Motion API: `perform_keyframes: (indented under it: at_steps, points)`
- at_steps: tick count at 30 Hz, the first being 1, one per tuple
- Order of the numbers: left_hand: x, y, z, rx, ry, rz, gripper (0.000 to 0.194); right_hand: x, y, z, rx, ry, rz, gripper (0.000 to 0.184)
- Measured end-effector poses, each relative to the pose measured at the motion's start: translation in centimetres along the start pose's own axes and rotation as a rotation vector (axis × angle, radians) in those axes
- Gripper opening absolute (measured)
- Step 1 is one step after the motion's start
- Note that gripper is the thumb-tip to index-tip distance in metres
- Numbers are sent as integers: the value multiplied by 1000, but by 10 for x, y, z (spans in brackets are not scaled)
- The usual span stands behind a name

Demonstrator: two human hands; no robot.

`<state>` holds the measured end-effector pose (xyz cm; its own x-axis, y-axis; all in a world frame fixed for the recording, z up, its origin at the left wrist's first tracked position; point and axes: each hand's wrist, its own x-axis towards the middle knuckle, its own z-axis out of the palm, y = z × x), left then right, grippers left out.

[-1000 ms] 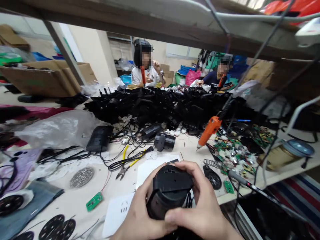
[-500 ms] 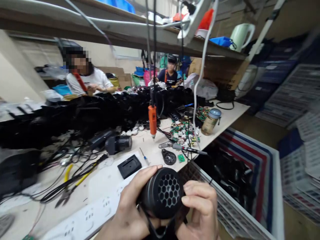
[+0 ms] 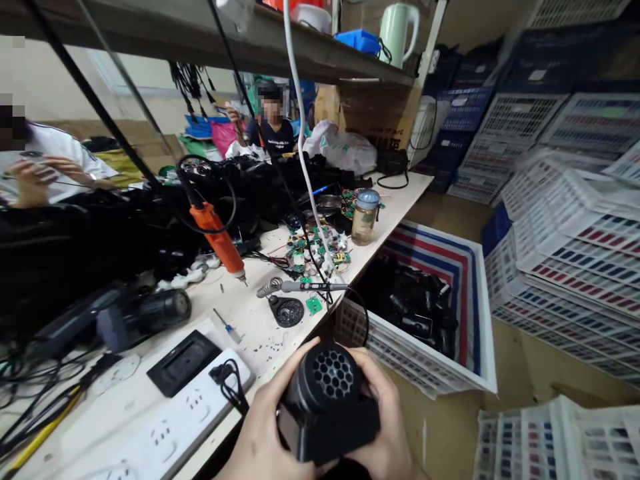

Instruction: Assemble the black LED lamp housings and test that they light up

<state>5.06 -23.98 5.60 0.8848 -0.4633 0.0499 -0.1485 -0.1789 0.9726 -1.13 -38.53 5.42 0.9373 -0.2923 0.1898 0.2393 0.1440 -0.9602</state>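
Note:
Between my two hands, low in the head view, is a black plastic device (image 3: 333, 407) with a round honeycomb face turned up toward me; I cannot tell its exact kind. My left hand (image 3: 263, 420) wraps its left side, fingertips at the top edge of the round part. From the right, my right hand (image 3: 385, 413) grips the body, its fingers partly behind it. An orange electric screwdriver (image 3: 219, 240) hangs tilted above the bench. Beyond the device, a soldering iron (image 3: 310, 287) rests in its coil holder with a round black base (image 3: 287, 311).
A white power strip (image 3: 187, 407) lies along the bench edge, beside a black tray-like part (image 3: 184, 360). Circuit boards (image 3: 320, 250) and a lidded bottle (image 3: 366, 220) are farther back. A white crate (image 3: 487, 333) of black parts stands right of the bench. Two people sit across.
My view has swung right, and the device has tilted, showing a flat black side below the honeycomb. My right hand has moved from its edge to around its side. The screwdriver now hangs slanted.

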Motion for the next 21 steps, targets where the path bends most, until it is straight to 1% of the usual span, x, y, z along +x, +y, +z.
perform_keyframes:
  at_steps: [2,4,5,7,8,9,11,13,14,16,19,20,21]
  points:
    - [0,5,6,-91,-6,-133,88,-2,11,-2,52,41,94,59]
    - [1,6,10,-166,-68,-290,84,-7,29,-2,113,127,230,56]
    - [2,5,11,-184,-92,-356,80,-10,39,-2,164,201,317,55]
    - [4,0,13,-195,-95,-462,68,-16,57,0,291,339,527,53]
    - [5,-4,14,-214,-92,-519,63,-18,63,1,354,368,632,53]
    - [7,-8,15,-248,-99,-595,59,-19,67,2,409,364,725,54]
    - [10,-16,15,-344,-135,-805,56,-21,69,3,515,273,866,58]
    - [15,-23,16,-434,-150,-1000,56,-21,67,5,619,175,955,61]
    - [17,-27,16,-469,-142,-1067,57,-20,66,6,661,140,980,61]
    - [23,-32,15,-525,-121,-1143,56,-19,64,8,716,104,1003,59]
    - [28,-34,14,-558,-116,-1192,55,-20,65,5,717,55,1039,60]
    - [29,-34,14,-551,-111,-1192,55,-21,65,0,666,38,1045,60]
    - [29,-33,14,-539,-103,-1187,56,-22,64,-5,552,43,1018,59]
